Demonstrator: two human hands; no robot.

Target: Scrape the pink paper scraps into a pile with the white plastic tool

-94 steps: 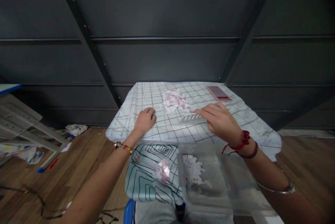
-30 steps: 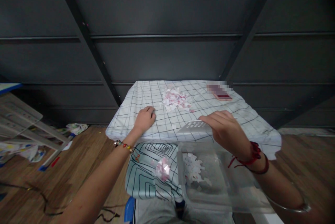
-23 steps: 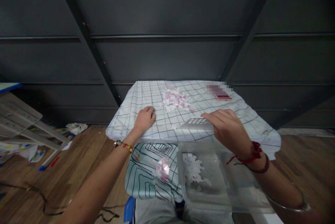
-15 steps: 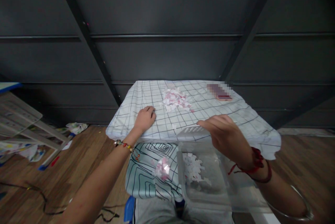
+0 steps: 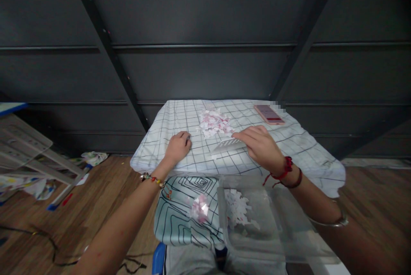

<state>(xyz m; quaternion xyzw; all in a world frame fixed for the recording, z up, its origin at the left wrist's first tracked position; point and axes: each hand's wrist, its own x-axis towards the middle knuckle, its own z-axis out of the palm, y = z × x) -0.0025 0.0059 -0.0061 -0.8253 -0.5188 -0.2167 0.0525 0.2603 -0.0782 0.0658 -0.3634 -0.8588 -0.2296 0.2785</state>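
My right hand (image 5: 261, 144) pinches one end of a thin white sheet with slanted slots (image 5: 227, 144), held tilted just over the checkered tablecloth. Its far edge lies near the front of a heap of small white and pink paper-like pieces (image 5: 215, 123). My left hand (image 5: 179, 146) rests on the cloth left of that heap, fingers curled together; whether anything is inside them is hidden. Below the table edge, a clear plastic bin (image 5: 257, 238) holds more white pieces (image 5: 236, 207). Beside it, a small clear bag with pink contents (image 5: 199, 208) lies on a green patterned cloth (image 5: 173, 219).
A phone (image 5: 269, 114) lies at the right back of the checkered tablecloth (image 5: 298, 150). Dark wall panels (image 5: 205, 73) stand behind the table. On the left are a shelf stand (image 5: 35, 150) and a black cable (image 5: 53, 245) on the wooden floor.
My right hand has moved left and away from me with the slotted sheet, bringing it nearer the heap. My left hand has stayed in place.
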